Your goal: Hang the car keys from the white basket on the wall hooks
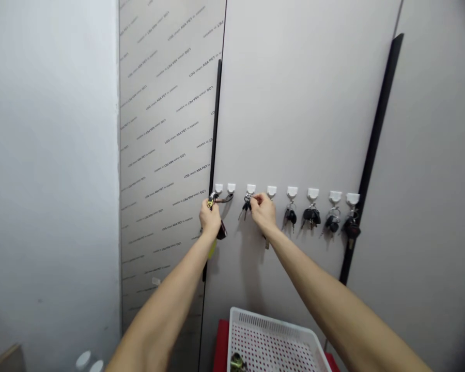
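Observation:
My left hand (210,218) is closed around a key bunch with a dark fob (222,231) and a yellow tag (212,250). A brown strap (225,199) runs from this hand to just under the second white hook (231,188). My right hand (264,211) pinches at the ring of a bunch of keys (246,205), which hangs below the third hook (251,189). Below my right wrist a metal key (267,243) shows; the hand hides what it hangs from, near the fourth hook (272,191).
More hooks to the right carry key bunches (290,214), (312,216). Long black handles (375,124) edge the pale cabinet door (306,103). Below stands a white perforated basket (279,326) with a metallic item (237,361) inside, over something red (220,343).

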The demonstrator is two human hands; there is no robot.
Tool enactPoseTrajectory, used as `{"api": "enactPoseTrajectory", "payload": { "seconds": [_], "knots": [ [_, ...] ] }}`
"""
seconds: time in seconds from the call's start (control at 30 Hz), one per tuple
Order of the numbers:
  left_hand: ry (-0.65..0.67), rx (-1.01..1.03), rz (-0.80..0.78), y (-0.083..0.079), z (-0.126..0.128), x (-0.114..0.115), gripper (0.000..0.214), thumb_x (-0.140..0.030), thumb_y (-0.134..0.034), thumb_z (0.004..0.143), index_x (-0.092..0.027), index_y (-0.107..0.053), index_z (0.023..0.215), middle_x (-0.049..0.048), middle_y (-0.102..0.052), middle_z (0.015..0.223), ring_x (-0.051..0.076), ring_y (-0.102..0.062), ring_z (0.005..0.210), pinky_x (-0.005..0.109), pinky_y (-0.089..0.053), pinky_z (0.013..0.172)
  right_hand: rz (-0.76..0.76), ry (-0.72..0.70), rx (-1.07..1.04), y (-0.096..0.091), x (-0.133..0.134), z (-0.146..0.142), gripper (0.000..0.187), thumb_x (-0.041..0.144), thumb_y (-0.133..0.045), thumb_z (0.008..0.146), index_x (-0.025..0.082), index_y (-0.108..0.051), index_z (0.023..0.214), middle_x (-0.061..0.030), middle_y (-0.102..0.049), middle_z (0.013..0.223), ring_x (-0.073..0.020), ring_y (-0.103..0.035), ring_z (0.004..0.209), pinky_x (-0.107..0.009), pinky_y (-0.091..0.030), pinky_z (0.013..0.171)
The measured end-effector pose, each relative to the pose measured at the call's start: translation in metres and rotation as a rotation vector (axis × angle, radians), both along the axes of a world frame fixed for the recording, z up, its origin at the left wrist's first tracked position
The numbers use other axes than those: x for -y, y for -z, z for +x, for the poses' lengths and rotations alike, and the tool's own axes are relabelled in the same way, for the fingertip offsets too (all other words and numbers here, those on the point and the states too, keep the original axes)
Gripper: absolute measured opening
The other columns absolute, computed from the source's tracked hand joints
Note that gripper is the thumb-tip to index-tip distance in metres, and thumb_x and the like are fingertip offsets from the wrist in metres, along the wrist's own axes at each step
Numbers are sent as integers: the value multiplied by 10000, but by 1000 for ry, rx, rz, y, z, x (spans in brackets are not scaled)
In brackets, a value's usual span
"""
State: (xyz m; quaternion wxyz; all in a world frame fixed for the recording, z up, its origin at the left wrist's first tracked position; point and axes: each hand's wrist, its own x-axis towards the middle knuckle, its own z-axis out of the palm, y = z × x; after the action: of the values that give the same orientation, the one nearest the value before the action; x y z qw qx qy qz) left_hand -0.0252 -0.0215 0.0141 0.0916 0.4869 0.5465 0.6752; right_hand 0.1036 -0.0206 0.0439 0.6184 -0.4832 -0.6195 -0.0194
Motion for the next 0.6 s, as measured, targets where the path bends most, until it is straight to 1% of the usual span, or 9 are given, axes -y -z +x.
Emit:
{"api": "enactPoseTrajectory", "payload": {
  "seconds": [0.1,0.17,0.23,0.3,0.37,0.43,0.53,0.6],
  "knots": [
    [18,14,116,-34,-3,0,200,-252,-367,664,-197,-448,838,1,-539,750,102,-482,667,187,-357,580,66,-54,-24,-23,4,-1,183,285,-357,620,151,-476,655,1,-497,559,-96,-433,508,-208,-330,523],
    [35,4,137,-53,-2,-1,196,-245,-374,656,-190,-448,829,2,-538,754,99,-481,665,187,-360,583,74,-84,-36,-33,6,1,182,294,-364,619,152,-470,658,7,-489,562,-91,-431,506,-206,-332,517],
    [46,-10,112,-65,-1,-2,190,-250,-382,648,-183,-457,810,5,-541,744,102,-484,659,196,-364,583,50,-117,-38,-36,8,8,173,293,-369,616,155,-463,657,14,-481,566,-86,-427,500,-204,-332,508],
    [55,-41,89,-70,-2,-4,195,-264,-392,639,-181,-467,798,7,-545,731,109,-486,658,205,-367,583,-6,-172,3,-28,14,17,151,278,-371,614,157,-454,647,23,-471,555,-80,-417,485,-201,-329,494],
    [44,-74,76,-71,-8,-7,207,-274,-396,632,-182,-475,800,10,-548,731,116,-489,662,211,-368,584,-94,-254,91,-11,24,29,120,255,-373,613,159,-443,633,33,-456,530,-74,-402,467,-197,-321,480],
    [-2,-85,51,-73,-17,-12,214,-274,-392,630,-178,-484,797,19,-550,746,124,-492,672,216,-369,587,-205,-338,189,16,36,42,87,225,-372,614,161,-430,623,41,-438,513,-70,-387,460,-192,-313,474],
    [-83,-93,5,-78,-31,-20,210,-272,-383,631,-166,-496,772,37,-553,760,139,-496,688,219,-370,583,-357,-421,297,66,52,61,63,193,-361,618,160,-415,620,40,-425,519,-71,-382,488,-187,-309,490],
    [-112,-131,-14,-80,-34,-25,207,-277,-376,634,-163,-500,754,46,-554,748,149,-498,687,224,-370,573,-458,-454,329,101,60,71,67,177,-346,622,156,-409,618,35,-423,528,-73,-383,505,-185,-311,503]
  ]
}}
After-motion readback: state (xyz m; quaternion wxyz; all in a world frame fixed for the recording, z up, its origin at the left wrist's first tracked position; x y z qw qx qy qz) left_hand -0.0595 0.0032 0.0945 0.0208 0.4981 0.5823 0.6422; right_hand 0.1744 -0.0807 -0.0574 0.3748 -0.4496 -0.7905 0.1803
